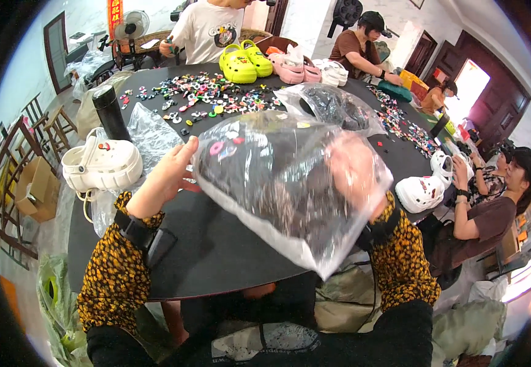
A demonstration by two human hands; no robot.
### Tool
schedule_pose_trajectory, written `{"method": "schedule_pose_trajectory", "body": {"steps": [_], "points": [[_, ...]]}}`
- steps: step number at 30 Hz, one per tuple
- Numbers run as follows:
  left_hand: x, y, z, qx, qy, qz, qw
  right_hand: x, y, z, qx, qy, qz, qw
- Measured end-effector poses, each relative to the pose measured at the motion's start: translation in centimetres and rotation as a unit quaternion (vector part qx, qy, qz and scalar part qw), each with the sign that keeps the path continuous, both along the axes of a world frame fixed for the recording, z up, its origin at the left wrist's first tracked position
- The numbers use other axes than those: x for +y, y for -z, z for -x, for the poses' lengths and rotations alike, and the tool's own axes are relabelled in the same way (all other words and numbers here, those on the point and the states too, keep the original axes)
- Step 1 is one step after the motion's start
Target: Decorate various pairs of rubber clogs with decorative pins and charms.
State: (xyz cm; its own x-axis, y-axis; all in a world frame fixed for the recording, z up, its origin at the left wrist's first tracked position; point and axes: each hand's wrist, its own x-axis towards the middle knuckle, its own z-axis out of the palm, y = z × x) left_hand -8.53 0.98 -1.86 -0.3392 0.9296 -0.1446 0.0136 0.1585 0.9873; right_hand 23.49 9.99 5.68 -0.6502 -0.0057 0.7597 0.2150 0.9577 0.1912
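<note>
Head view: a clear plastic bag (265, 183) is seen above the black worktop (192, 263), btwn both hands, its lower R corner hung past the near edge. Sth dark is seen thru the plastic, shape blurred by glare. The L hand (168, 174) is held at the bag's L side, thumb raised & spread apart from the fingers; whether the plastic is touched can't be told. The R hand (358, 170) is seen thru plastic on the bag's R side, blurred; whether its fingers are together, apart or clamped on the bag can't be told, nor whether it's inside or behind.

To the L, a white clog (103, 164) is set near the worktop edge, w/ a black bottle (111, 113) stood upright just behind it & loose clear plastic (150, 136) beside. Beyond the bag, small colourful charms (213, 98) are scattered; behind these, yellow-green clogs (239, 65), pink clogs (290, 68) & white shoes (332, 72) are lined up. A 2nd bag (339, 109) w/ dark contents is laid just past the 1st, & more charms (407, 129) are spread to its R. White clogs (421, 192) are handled at far R by a co-worker (492, 217).
</note>
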Motion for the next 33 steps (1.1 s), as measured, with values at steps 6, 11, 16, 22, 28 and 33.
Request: {"method": "schedule_pose_trajectory", "body": {"steps": [6, 11, 16, 22, 28, 33], "points": [[2.3, 0.5, -0.5, -0.207, 0.146, 0.008, 0.967, -4.3, -1.7, -3.9, -0.136, -0.019, 0.007, 0.990], [2.1, -2.3, -5.4, -0.117, 0.222, 0.039, 0.967, -5.2, -1.8, -5.9, -0.076, -0.086, -0.024, 0.993], [1.9, -2.2, -6.7, -0.108, 0.193, -0.002, 0.975, -5.2, -1.6, -7.1, -0.098, -0.093, -0.016, 0.991], [3.7, -2.7, -7.8, -0.121, 0.090, -0.112, 0.982, -6.2, -1.7, -8.8, -0.127, -0.082, -0.004, 0.989], [5.1, -3.1, -6.2, 0.032, 0.040, -0.208, 0.977, -6.1, -0.9, -9.0, -0.146, -0.094, -0.002, 0.985], [5.1, -3.7, -5.1, 0.163, 0.014, -0.226, 0.960, -5.7, 0.0, -8.8, -0.142, -0.112, -0.015, 0.983]]}}
